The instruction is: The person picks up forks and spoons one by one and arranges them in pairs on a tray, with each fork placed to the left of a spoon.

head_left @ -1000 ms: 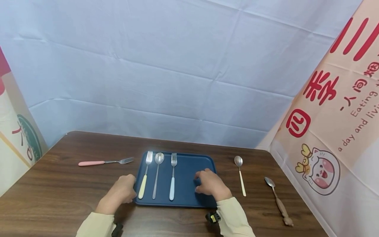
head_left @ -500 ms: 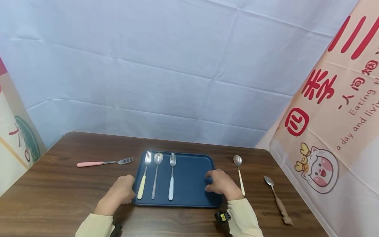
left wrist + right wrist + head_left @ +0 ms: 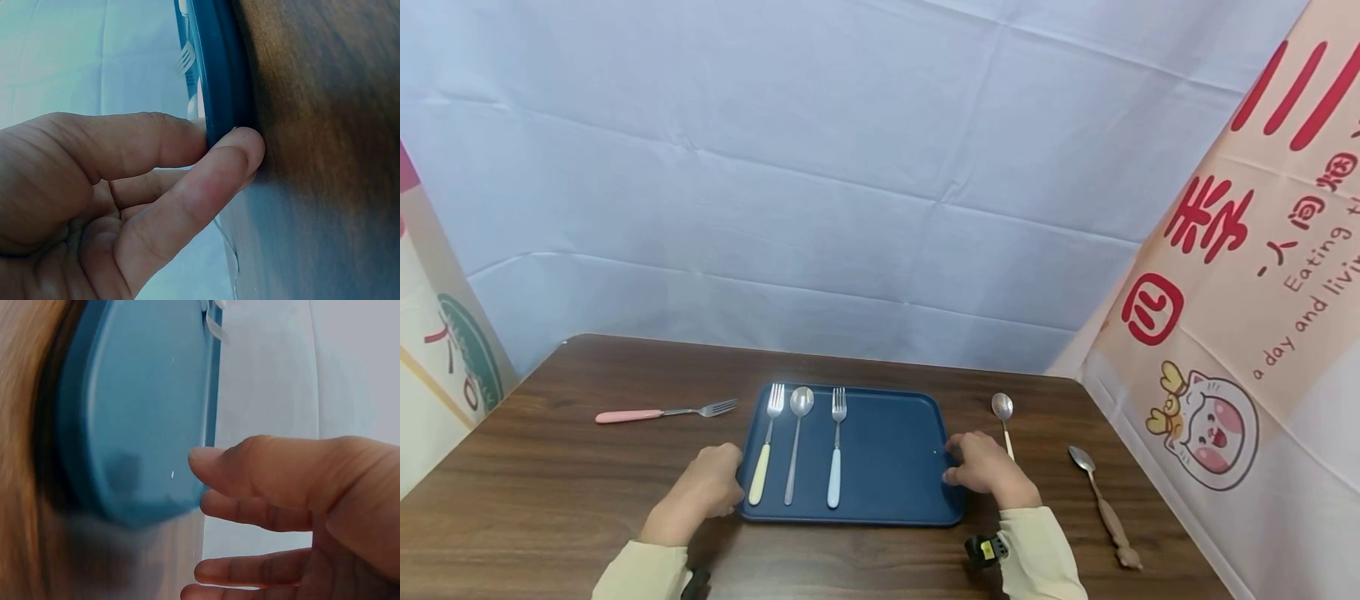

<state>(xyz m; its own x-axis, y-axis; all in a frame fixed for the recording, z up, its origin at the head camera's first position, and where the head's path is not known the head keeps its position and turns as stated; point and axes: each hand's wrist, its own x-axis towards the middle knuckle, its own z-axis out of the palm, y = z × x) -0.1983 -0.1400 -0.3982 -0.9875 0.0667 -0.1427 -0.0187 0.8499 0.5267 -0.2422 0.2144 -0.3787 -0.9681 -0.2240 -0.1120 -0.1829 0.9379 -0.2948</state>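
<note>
A dark blue tray lies on the table, carrying a yellow-handled fork, a metal spoon and a light-blue-handled fork side by side on its left half. My left hand pinches the tray's left rim; in the left wrist view its thumb and fingers meet at the rim. At the tray's right rim hovers my right hand, thumb and fingers spread apart. In the right wrist view the thumb is at the tray's edge; whether it touches, I cannot tell.
A pink-handled fork lies left of the tray on the brown table. To the right are a cream-handled spoon, partly hidden by my right hand, and a spoon with a carved brown handle. White cloth hangs behind.
My right hand has moved right, from over the tray's surface to its right rim. The left hand stays at the left rim, and the cutlery keeps its place on the tray.
</note>
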